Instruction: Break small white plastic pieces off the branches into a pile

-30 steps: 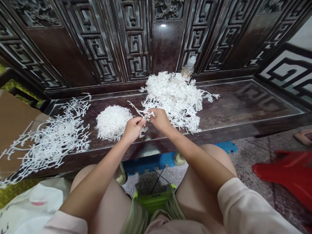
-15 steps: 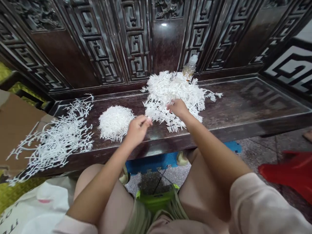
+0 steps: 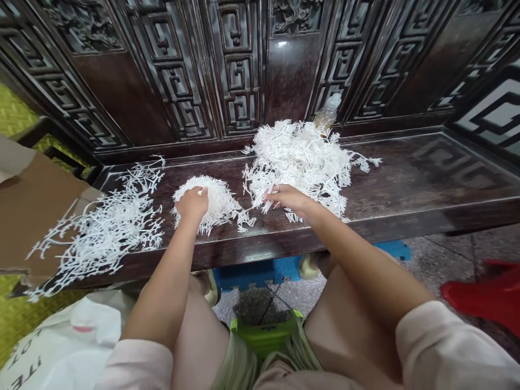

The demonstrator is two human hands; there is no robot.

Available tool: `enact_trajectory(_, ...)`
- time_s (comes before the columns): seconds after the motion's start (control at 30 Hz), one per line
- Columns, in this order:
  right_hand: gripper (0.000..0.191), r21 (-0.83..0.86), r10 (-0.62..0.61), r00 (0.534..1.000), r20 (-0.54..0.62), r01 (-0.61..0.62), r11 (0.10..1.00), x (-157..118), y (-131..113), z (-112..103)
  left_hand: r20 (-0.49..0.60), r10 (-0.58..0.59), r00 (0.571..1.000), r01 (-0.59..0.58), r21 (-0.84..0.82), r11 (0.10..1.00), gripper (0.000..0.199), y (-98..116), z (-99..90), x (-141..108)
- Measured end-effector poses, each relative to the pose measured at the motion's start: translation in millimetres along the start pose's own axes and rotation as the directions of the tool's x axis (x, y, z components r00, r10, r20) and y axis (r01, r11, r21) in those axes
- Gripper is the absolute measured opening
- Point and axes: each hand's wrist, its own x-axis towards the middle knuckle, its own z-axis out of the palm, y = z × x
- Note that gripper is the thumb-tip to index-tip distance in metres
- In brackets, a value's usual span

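Head view: seated person, both hands on white branching sprigs, arms apart.
Left hand [image 3: 192, 203]: cupped palm-down on top of the round white sprig mound [image 3: 221, 203]; grip cannot be told.
Right hand [image 3: 289, 197]: fingers extended low along the near edge of the loose sprig pile [image 3: 296, 157], right of the mound; grip cannot be told.
Surface: dark wooden tabletop [image 3: 426, 168] under the mound.
Room: carved panel [image 3: 239, 70] behind the mound; plastic bottle [image 3: 328, 111] behind and right of it; loose branches [image 3: 109, 230] left of it, trailing over a cardboard sheet [image 3: 36, 211].

Even light glints off the wooden panel [image 3: 291, 70], edges bowed.
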Motion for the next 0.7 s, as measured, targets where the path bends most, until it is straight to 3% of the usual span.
enact_trajectory(0.13,0.017,0.000,-0.037,0.999,0.018,0.037,0.999,-1.0,-0.7,5.9,-0.093,-0.022,0.995,0.011,-0.116,0.993,0.046,6.1,-4.6,-1.4)
enact_trajectory(0.23,0.018,-0.026,-0.080,0.996,-0.027,0.079,0.997,-1.8,-2.1,9.3,0.001,0.187,0.982,-0.178,-0.294,0.939,0.046,17.7,-8.9,-14.2)
enact_trajectory(0.33,0.018,-0.043,-0.133,0.991,-0.028,0.132,0.990,-1.0,-1.3,12.8,0.187,0.464,0.866,-0.350,-0.437,0.829,0.043,35.6,-7.7,-35.8)
enact_trajectory(0.4,0.018,-0.046,-0.174,0.985,0.002,0.174,0.984,0.5,1.1,14.9,0.248,0.560,0.790,-0.417,-0.452,0.788,0.040,46.9,-3.3,-49.6)
enact_trajectory(0.5,0.017,-0.106,-0.241,0.968,0.064,0.247,0.963,2.3,5.2,16.7,0.281,0.599,0.750,-0.466,-0.419,0.780,0.037,57.5,4.6,-63.4)
enact_trajectory(0.7,0.015,-0.295,-0.290,0.945,0.151,0.323,0.899,-1.6,3.5,15.1,0.300,0.583,0.755,-0.482,-0.347,0.804,0.032,59.0,7.8,-71.7)
